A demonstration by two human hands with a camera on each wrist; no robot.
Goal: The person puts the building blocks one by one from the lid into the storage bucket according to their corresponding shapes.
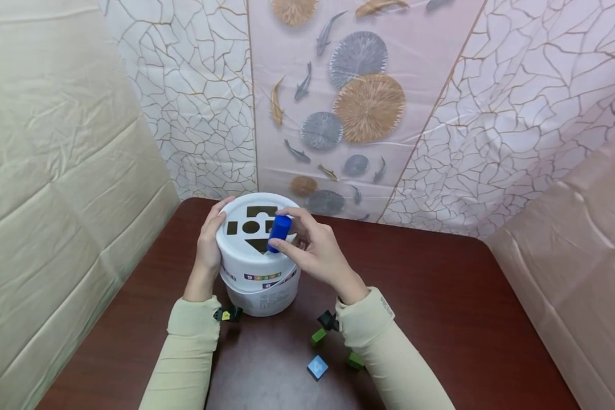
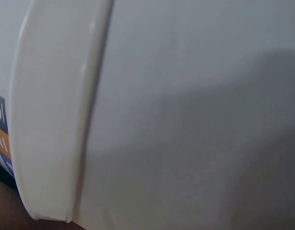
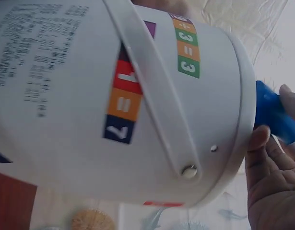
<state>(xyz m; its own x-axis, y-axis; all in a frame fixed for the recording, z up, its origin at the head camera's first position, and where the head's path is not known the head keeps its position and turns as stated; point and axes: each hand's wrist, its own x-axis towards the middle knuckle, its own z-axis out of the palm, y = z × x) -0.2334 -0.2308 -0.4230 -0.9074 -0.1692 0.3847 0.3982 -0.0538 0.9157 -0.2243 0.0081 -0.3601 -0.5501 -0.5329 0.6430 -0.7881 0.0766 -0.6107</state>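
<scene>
A white bucket [image 1: 261, 296] stands upright on the table, its white lid [image 1: 230, 213] cut with dark holes of several shapes. Flat along the lid's left edge rests my left hand [image 1: 208, 242], its fingertips at the rim. My right hand [image 1: 315, 247] pinches a blue cylinder [image 1: 281, 230] between thumb and fingers over the lid's right part. In the right wrist view, the cylinder [image 3: 274, 112] tilts with one end right at the lid. The left wrist view shows the bucket's pale wall [image 2: 185, 72] close up; the hand itself is outside that view.
Close to the right forearm lie a light blue block [image 1: 317, 367] and two green blocks, one small [image 1: 318, 336] and one partly behind the sleeve [image 1: 356, 360]. The bucket's handle [image 3: 152, 91] hangs across its side. Patterned cloth [image 1: 323, 114] rises behind the brown table [image 1: 430, 285].
</scene>
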